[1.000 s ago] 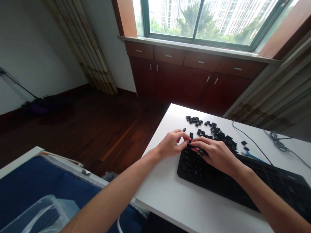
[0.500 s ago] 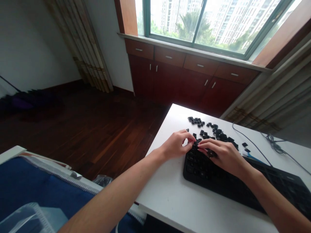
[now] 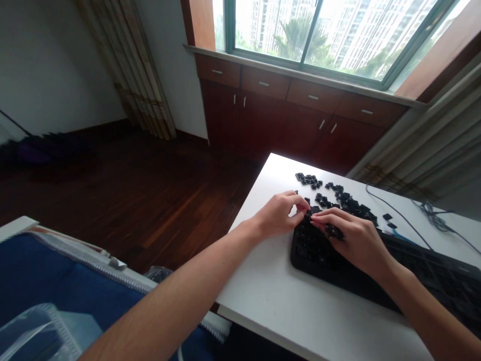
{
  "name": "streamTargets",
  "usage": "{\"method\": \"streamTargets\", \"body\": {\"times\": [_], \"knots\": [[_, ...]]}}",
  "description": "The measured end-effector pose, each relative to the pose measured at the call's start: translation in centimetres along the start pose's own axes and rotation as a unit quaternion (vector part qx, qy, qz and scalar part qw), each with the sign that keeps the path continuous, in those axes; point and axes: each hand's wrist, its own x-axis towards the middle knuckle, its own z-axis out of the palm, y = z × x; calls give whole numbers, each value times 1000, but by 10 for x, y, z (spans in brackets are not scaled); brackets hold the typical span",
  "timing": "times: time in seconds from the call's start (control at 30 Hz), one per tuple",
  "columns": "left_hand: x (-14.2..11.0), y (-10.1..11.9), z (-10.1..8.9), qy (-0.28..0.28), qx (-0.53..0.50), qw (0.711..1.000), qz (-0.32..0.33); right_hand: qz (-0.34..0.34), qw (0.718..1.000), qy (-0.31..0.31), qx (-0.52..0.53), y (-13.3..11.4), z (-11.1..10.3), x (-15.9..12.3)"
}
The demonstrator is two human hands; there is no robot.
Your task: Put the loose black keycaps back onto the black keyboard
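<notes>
A black keyboard (image 3: 338,281) lies at a slant on the white table, its left part showing bare key sockets. Over its upper left corner, my left hand (image 3: 281,213) is closed in a pinch, thumb and index fingertips together. Close beside those fingertips, my right hand (image 3: 349,233) also pinches, its wrist above the keyboard. Small dark pieces show under its curled fingers. What either pinch holds is too small and hidden to make out. Loose black keycaps (image 3: 310,180) lie just behind the hands, with a larger heap of keycaps (image 3: 353,205) to the right.
A grey cable (image 3: 398,215) runs behind the keyboard, with a bundled cord (image 3: 432,218) farther right. The white table (image 3: 263,296) has its left edge beside my left forearm. A blue cloth surface (image 3: 75,271) with a clear plastic bag (image 3: 41,333) is at lower left.
The view has shifted slightly, so the table and keyboard sit a little higher and farther right. Both hands remain pinched together at the keyboard's upper left corner.
</notes>
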Motion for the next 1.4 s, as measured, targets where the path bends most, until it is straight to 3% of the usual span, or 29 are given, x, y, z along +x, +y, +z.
{"method": "streamTargets", "body": {"times": [0.23,0.43,0.77,0.87,0.97,1.0,1.07,1.1,1.17,1.23,1.4], "knots": [[0,0,-1,-1,1,1000,5,2,998,-43,-39,-5,-5,-1],[0,0,-1,-1,-3,1000,7,3,997,-44,-58,-3,-2,-4],[0,0,-1,-10,-4,1000,-6,11,999,-20,-27,-8,3,-5],[1,1,-1,-8,-4,1000,-21,65,996,47,48,-11,-2,0],[3,2,-3,9,-1,999,-49,166,954,156,197,-17,-15,12],[4,3,-3,19,-1,998,-59,190,923,188,275,-20,-21,17],[6,3,-4,44,-1,996,-82,193,832,241,460,-26,-30,32],[6,3,-4,56,-2,994,-96,186,786,241,538,-30,-32,40],[6,2,-4,80,-8,989,-121,168,730,227,622,-37,-33,57],[6,2,-4,103,-19,984,-144,154,718,208,646,-43,-29,71],[6,3,-5,146,-37,970,-188,97,733,209,640,-47,-9,82]]}}
